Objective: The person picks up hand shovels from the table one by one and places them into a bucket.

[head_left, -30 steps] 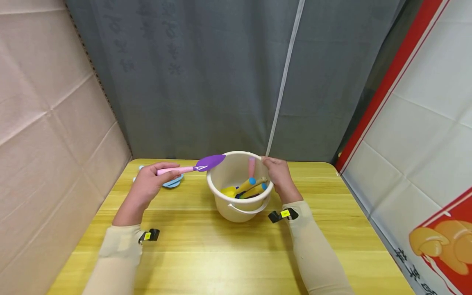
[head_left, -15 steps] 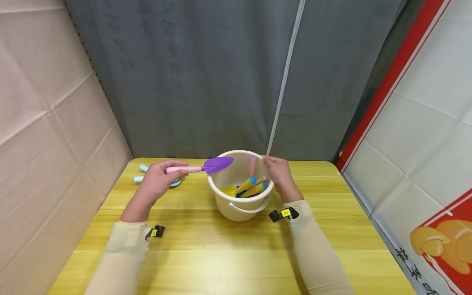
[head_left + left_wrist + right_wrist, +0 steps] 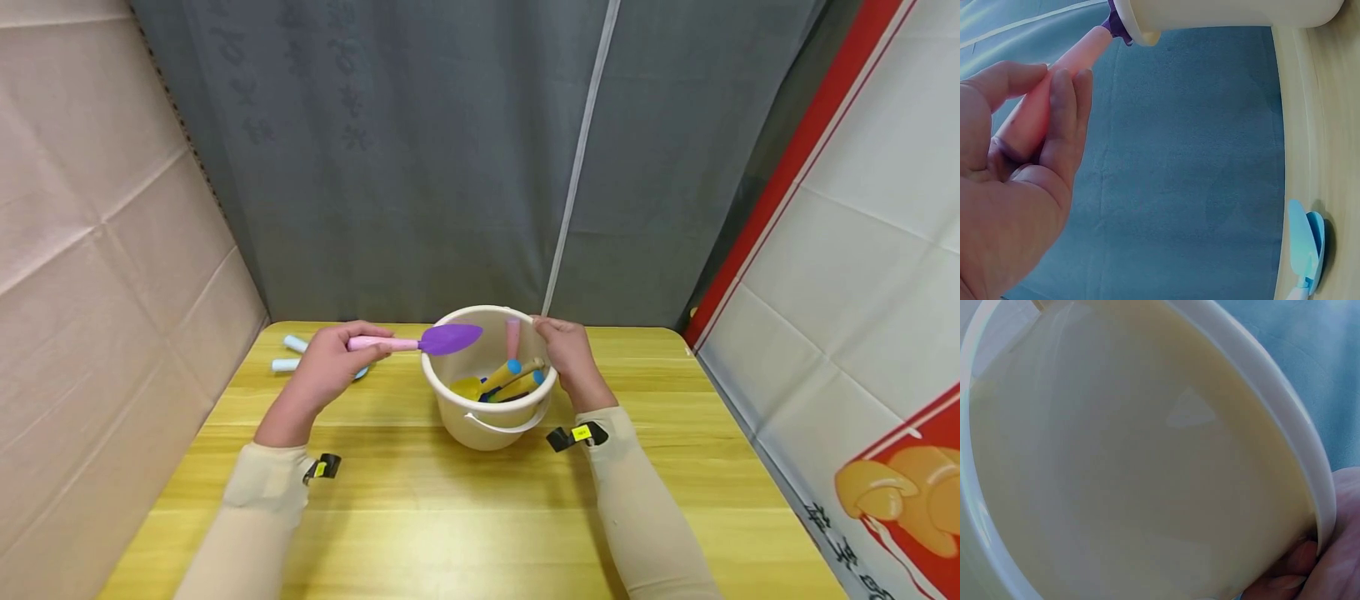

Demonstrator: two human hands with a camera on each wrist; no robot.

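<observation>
Purple-bladed trowel [image 3: 431, 342] with a pink handle, held nearly level above a table, its blade pointing right over the left side of a cream plastic bucket [image 3: 456, 419]. Whether the blade touches the rim cannot be told. The person's left hand [image 3: 332, 367] pinches the handle between thumb and fingers. The right hand [image 3: 567, 352] grips the bucket's rim on the far right, fingers inside and palm outside. The bucket is tipped slightly, with its carrying handle [image 3: 498, 429] hanging down the near side.

Inside the bucket, a pink handle [image 3: 513, 340] leans against the back wall. Lower down lie yellow handles with blue ends [image 3: 501, 377] and a yellow piece [image 3: 466, 387], partly hidden.

Behind the left hand, two light-blue trowels [image 3: 1307, 247] lie on the table, their blades overlapping. The tabletop [image 3: 480, 517] is yellow wood grain. Beige sleeves [image 3: 247, 517] cover both forearms. A dark grey curtain [image 3: 412, 167] hangs behind, between a pale pink cloth [image 3: 97, 250] at left and a white panel with red borders [image 3: 847, 250] at right.
</observation>
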